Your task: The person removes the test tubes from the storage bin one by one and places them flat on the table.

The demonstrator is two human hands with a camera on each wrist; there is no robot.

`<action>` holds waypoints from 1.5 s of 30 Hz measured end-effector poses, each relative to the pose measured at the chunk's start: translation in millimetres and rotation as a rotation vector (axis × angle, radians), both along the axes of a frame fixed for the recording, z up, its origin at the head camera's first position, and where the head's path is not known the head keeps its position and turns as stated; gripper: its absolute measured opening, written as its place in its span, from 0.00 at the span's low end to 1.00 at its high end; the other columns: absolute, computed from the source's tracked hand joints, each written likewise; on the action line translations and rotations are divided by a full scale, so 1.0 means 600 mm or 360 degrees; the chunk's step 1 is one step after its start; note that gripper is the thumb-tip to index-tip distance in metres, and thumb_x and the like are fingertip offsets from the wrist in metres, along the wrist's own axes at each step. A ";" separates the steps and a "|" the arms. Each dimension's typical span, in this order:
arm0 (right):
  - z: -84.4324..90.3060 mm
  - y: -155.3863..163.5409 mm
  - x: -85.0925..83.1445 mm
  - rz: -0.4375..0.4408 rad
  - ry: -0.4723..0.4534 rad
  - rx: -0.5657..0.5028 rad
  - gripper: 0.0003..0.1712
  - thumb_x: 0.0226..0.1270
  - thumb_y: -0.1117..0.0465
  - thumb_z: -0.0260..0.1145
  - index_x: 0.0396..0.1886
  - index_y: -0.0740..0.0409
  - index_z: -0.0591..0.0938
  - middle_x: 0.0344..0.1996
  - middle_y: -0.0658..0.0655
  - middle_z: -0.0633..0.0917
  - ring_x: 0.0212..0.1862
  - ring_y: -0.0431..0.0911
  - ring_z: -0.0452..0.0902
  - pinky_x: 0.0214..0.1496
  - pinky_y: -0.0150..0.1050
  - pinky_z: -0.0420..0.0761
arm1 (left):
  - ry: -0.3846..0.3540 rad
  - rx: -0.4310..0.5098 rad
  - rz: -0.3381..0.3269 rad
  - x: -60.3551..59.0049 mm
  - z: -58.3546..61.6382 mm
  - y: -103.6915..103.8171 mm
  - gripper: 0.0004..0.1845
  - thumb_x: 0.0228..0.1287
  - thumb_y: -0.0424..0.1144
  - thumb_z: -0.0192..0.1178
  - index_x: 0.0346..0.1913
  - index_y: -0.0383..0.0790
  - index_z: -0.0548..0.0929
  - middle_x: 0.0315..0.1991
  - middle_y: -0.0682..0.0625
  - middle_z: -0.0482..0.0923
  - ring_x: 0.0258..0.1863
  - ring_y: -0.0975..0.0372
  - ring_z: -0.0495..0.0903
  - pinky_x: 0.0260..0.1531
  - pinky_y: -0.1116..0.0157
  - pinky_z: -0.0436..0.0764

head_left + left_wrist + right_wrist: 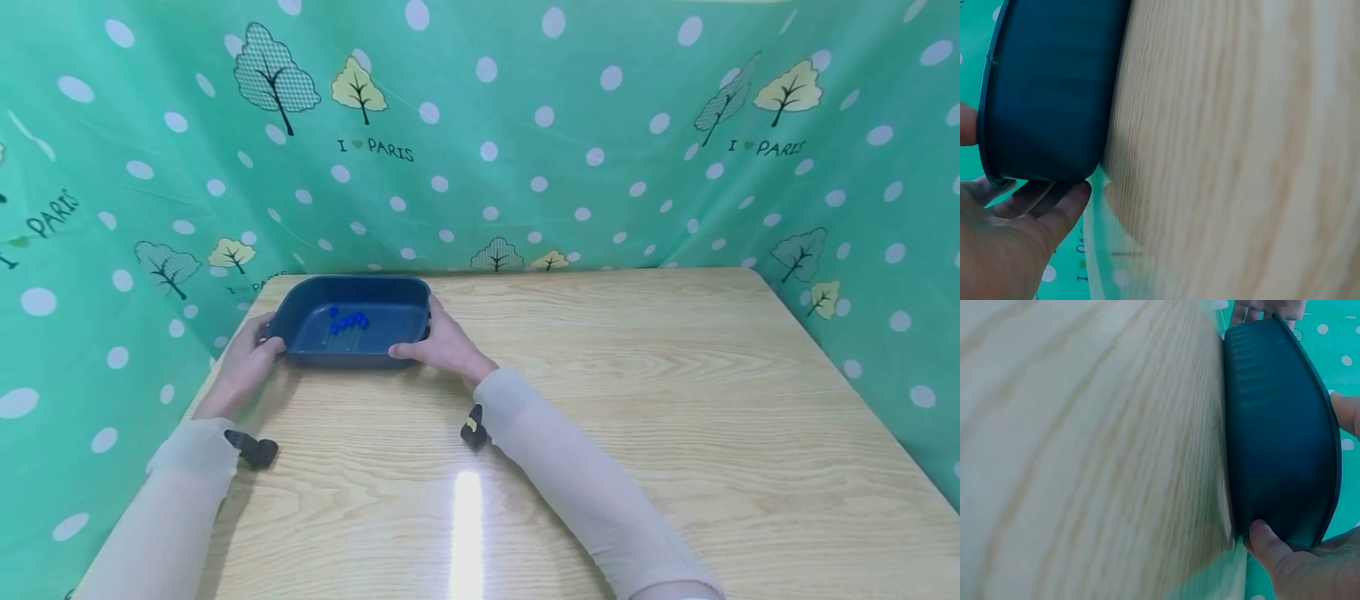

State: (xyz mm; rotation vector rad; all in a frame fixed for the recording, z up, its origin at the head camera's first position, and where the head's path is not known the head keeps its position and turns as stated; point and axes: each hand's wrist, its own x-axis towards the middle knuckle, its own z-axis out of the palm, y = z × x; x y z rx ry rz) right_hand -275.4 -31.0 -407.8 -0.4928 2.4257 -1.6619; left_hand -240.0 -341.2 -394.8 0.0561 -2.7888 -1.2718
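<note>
A dark blue shallow tray (347, 357) sits on the wooden table near its far left corner, with several small blue beads (349, 320) lying in it. My left hand (264, 335) grips the tray's left end, thumb on the near rim. My right hand (420, 335) grips the right end the same way. In the left wrist view the tray's outer wall (1047, 94) fills the upper left, with my left hand (1019, 228) curled under its end. In the right wrist view the tray (1279, 425) stands at right, my right hand (1291, 562) holding its near corner.
The wooden table (637, 392) stretches wide to the right and front of the tray. A green polka-dot curtain (525, 150) closes in the back and both sides. Small black wrist cameras (255, 451) sit on both sleeves.
</note>
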 end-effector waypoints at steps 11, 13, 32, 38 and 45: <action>0.001 0.013 0.002 -0.0044 -0.0095 -0.0016 0.64 0.44 0.52 0.80 0.76 0.45 0.48 0.65 0.59 0.69 0.62 0.52 0.69 0.61 0.49 0.69 | 0.0049 0.0059 -0.0019 -0.004 -0.007 0.009 0.33 0.66 0.34 0.43 0.72 0.27 0.50 0.67 0.27 0.56 0.65 0.36 0.59 0.61 0.41 0.62; 0.001 0.013 0.003 -0.0045 -0.0099 0.0008 0.65 0.44 0.51 0.79 0.76 0.45 0.48 0.66 0.58 0.69 0.63 0.52 0.68 0.62 0.48 0.69 | 0.0047 0.0048 -0.0016 -0.003 -0.008 0.009 0.33 0.66 0.34 0.43 0.72 0.27 0.50 0.68 0.27 0.55 0.65 0.36 0.58 0.61 0.40 0.61; 0.003 0.020 0.005 -0.0055 -0.0150 0.0067 0.66 0.46 0.49 0.78 0.77 0.43 0.43 0.71 0.58 0.62 0.69 0.52 0.61 0.66 0.50 0.65 | 0.0039 0.0052 -0.0058 0.005 -0.008 0.007 0.32 0.69 0.35 0.44 0.73 0.29 0.50 0.66 0.26 0.57 0.64 0.35 0.61 0.60 0.40 0.62; 0.001 0.023 0.003 -0.0063 -0.0165 0.0060 0.66 0.46 0.51 0.78 0.77 0.42 0.44 0.70 0.56 0.63 0.69 0.51 0.61 0.66 0.50 0.64 | 0.0023 0.0073 -0.0098 0.008 -0.006 0.008 0.33 0.69 0.36 0.44 0.73 0.29 0.49 0.66 0.26 0.57 0.64 0.35 0.61 0.59 0.41 0.63; -0.001 0.028 0.003 -0.0030 -0.0150 0.0009 0.66 0.46 0.53 0.78 0.77 0.45 0.43 0.71 0.58 0.61 0.69 0.52 0.61 0.65 0.49 0.66 | 0.0030 0.0048 -0.0094 0.007 -0.008 0.012 0.33 0.68 0.36 0.44 0.72 0.28 0.49 0.66 0.25 0.56 0.64 0.34 0.60 0.60 0.40 0.62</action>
